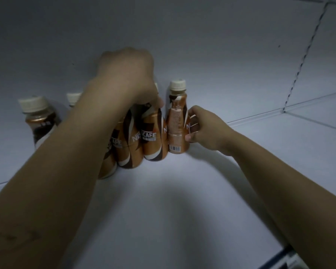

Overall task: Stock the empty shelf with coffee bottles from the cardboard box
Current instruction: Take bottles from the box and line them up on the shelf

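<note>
While right hand (pixel 204 129) grips end bottle (pixel 176 121), left hand (pixel 126 74) over neighbouring bottles (pixel 152 140)

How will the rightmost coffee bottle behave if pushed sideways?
Probably tippy: the rightmost bottle stands tall on a narrow base on the shelf. Its glossy sleeve may slip in the right hand's grip. Liquid shows near the neck, so likely heavy for its size.

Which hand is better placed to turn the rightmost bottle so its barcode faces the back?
Right. The right hand grips the rightmost bottle by its side, barcode toward the camera; the left hand lies over the tops of the neighbouring bottles, likely steadying them.
</note>
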The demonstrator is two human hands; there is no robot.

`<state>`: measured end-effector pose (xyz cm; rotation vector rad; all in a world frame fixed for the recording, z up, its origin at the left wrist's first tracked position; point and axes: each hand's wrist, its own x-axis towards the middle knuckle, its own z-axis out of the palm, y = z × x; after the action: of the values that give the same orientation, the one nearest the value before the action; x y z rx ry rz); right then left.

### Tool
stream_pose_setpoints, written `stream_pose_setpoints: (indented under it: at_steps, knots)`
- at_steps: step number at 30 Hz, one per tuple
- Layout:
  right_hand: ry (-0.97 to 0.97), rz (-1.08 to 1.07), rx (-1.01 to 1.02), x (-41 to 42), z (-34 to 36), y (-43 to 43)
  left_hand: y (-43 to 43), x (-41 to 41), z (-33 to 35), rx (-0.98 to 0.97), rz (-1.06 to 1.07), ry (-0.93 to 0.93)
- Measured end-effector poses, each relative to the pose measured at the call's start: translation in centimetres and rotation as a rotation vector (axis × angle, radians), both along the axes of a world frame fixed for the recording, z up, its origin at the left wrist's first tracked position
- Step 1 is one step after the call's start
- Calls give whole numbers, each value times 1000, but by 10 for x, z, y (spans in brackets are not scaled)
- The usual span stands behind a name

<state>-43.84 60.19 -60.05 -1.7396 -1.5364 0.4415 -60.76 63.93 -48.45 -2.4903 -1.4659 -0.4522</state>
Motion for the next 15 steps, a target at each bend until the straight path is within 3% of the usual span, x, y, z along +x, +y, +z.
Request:
stream_pose_setpoints:
  at_steps: [8, 12, 15]
  knots:
    - [124, 2, 47, 6, -9, -27, -7, 12, -7, 263, -12, 119]
    - [79, -115, 132, 36, 16, -73, -31, 36, -13, 224, -287, -38]
    - [-82, -290, 146, 74, 14, -133, -66, 83, -29, 154, -502, 16]
